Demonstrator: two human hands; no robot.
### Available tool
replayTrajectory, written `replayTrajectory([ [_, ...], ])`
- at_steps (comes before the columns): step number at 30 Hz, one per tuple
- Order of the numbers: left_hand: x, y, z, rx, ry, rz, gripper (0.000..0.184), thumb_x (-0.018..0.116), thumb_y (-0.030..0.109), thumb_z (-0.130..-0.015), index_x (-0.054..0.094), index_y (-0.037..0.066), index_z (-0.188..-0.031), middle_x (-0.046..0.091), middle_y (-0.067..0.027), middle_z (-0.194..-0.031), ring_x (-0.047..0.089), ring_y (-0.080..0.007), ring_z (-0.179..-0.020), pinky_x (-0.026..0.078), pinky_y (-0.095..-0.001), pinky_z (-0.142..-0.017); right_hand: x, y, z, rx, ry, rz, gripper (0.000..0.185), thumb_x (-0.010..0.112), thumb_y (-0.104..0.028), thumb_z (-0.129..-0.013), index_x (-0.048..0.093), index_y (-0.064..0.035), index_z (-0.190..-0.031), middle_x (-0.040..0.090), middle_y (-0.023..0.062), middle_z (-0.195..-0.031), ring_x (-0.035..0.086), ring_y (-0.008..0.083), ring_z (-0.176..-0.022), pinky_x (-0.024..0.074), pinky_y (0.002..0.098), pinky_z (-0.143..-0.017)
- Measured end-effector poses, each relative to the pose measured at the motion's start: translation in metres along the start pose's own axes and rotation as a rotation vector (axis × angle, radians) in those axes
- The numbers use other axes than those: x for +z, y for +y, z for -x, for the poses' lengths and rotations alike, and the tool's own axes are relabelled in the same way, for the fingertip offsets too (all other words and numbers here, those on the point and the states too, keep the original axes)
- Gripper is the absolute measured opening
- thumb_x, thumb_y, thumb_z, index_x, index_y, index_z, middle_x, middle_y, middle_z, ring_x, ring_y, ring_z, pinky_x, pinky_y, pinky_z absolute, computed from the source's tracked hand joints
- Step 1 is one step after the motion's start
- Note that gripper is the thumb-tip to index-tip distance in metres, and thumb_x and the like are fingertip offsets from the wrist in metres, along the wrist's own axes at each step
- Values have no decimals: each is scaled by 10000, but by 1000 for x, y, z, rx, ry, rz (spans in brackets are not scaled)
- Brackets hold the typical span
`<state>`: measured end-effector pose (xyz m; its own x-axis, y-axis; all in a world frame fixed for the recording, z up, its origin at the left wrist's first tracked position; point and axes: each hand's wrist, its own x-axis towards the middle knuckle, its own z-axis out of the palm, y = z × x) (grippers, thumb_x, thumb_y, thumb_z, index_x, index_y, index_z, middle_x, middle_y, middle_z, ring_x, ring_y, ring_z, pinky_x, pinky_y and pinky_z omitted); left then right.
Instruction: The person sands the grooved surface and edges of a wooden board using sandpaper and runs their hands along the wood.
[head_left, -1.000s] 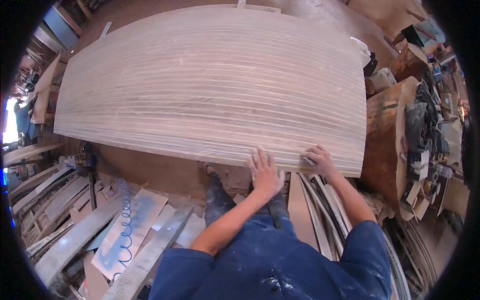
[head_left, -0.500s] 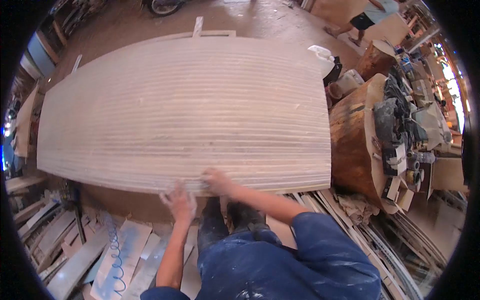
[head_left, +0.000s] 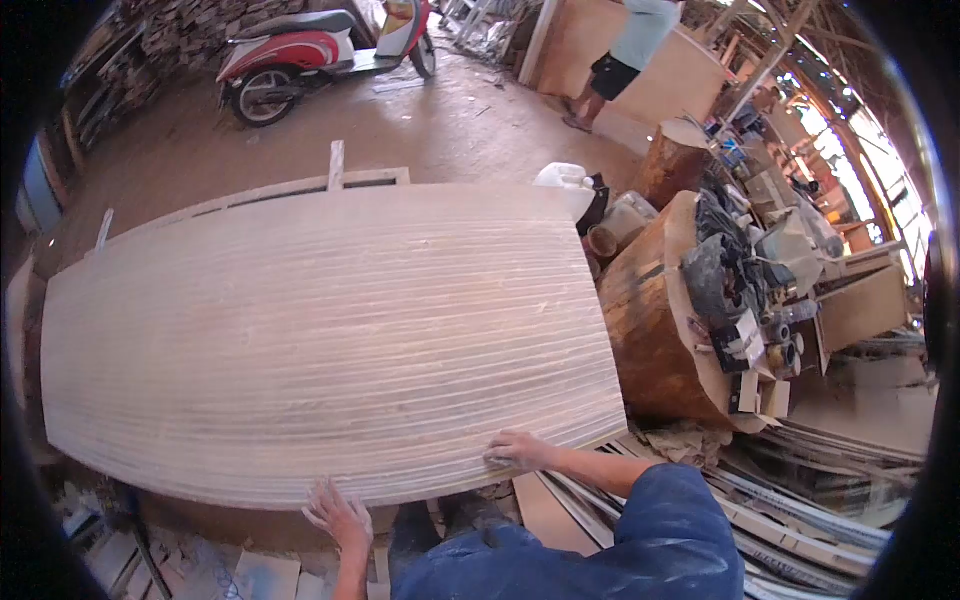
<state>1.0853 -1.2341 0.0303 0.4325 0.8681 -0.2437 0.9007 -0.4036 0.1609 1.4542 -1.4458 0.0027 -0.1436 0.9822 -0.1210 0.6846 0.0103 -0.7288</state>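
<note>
A large pale wooden panel with long parallel grooves lies flat in front of me. My left hand rests at its near edge, fingers spread, holding nothing. Farther right along the same edge, my right hand is bent over the grooved surface, fingers curled together. Something small and grey seems to be under those fingers, but it is too hidden to name. Pale dust covers both hands.
A thick wooden stump carries black plastic, boxes and cans right of the panel. Beyond stand a white jug, a red scooter and a person beside leaning boards. Wood strips lie at the lower right.
My right hand has slid right along the near edge, away from my left hand, which stays spread at the edge. The view has tilted up and right, bringing in the scooter and the person.
</note>
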Motion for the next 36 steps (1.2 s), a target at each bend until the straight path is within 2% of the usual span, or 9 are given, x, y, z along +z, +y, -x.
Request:
replayTrajectory([
  [5, 6, -15, -2, 39, 30, -18, 683, 629, 273, -912, 385, 40, -1506, 307, -181, -1582, 191, -401, -1494, 51, -634, -1197, 94, -67, -138, -116, 104, -42, 397, 600, -94, -822, 627, -72, -1218, 601, 173, -1220, 585, 353, -1146, 499, 441, -960],
  [6, 7, -22, -4, 55, -29, -4, 661, 629, 268, -909, 412, 35, -1488, 323, -174, -1576, 212, -408, -1481, 61, -638, -1195, 96, -99, -186, -56, -135, 18, 407, 610, -97, -798, 613, -48, -1202, 584, 199, -1241, 565, 367, -1183, 487, 446, -981],
  [9, 0, -42, -1, 121, -21, -15, 586, 616, 263, -910, 487, 32, -1433, 363, -147, -1561, 284, -427, -1432, 90, -649, -1188, 192, -129, -272, -102, 130, -147, 411, 628, -83, -828, 595, -47, -1236, 555, 234, -1299, 544, 406, -1209, 470, 448, -1019],
  [12, -14, -50, -8, 97, -37, -128, 614, 608, 300, -919, 459, 54, -1462, 378, -149, -1555, 301, -430, -1429, 103, -657, -1175, 212, -106, -254, -217, 342, -212, 416, 717, -138, -819, 638, -44, -1216, 563, 246, -1309, 564, 418, -1189, 491, 468, -1000],
  [14, -11, -57, -11, 100, -46, -112, 634, 597, 323, -921, 441, 70, -1481, 351, -141, -1570, 269, -464, -1435, 98, -664, -1170, 141, -92, -194, -56, 175, -224, 343, 706, -142, -827, 662, -35, -1149, 642, 193, -1117, 603, 397, -1089, 499, 463, -951],
  [19, -16, -58, -18, 156, -1, -123, 669, 594, 375, -941, 399, 102, -1519, 319, -124, -1596, 232, -412, -1476, 90, -647, -1174, 16, -39, -30, -6, 197, 45, 299, 758, -149, -797, 703, -88, -1085, 653, 122, -1061, 640, 321, -982, 530, 416, -851],
  [22, -15, -59, -13, 133, -54, -52, 642, 571, 341, -958, 396, 92, -1522, 265, -117, -1621, 168, -437, -1491, 76, -666, -1163, 34, -43, -37, 57, 170, 85, 333, 770, -217, -798, 669, -72, -1080, 646, 144, -1083, 629, 323, -1012, 523, 432, -887],
  [30, -16, -73, 22, -101, 8, -106, 606, 581, 310, -957, 424, 90, -1499, 251, -78, -1642, 176, -399, -1502, 81, -674, -1149, 169, -170, -306, -130, 156, 68, 228, 689, -137, -747, 682, -31, -949, 617, 163, -1108, 602, 344, -1062, 516, 413, -953],
  [36, -3, -28, 65, -46, 3, -33, 576, 608, 288, -938, 472, 113, -1469, 246, -78, -1649, 198, -386, -1498, 98, -665, -1151, 95, -48, -118, -204, 311, 11, 293, 668, -94, -770, 700, -79, -1061, 645, 137, -1063, 619, 351, -1023, 519, 449, -902],
])
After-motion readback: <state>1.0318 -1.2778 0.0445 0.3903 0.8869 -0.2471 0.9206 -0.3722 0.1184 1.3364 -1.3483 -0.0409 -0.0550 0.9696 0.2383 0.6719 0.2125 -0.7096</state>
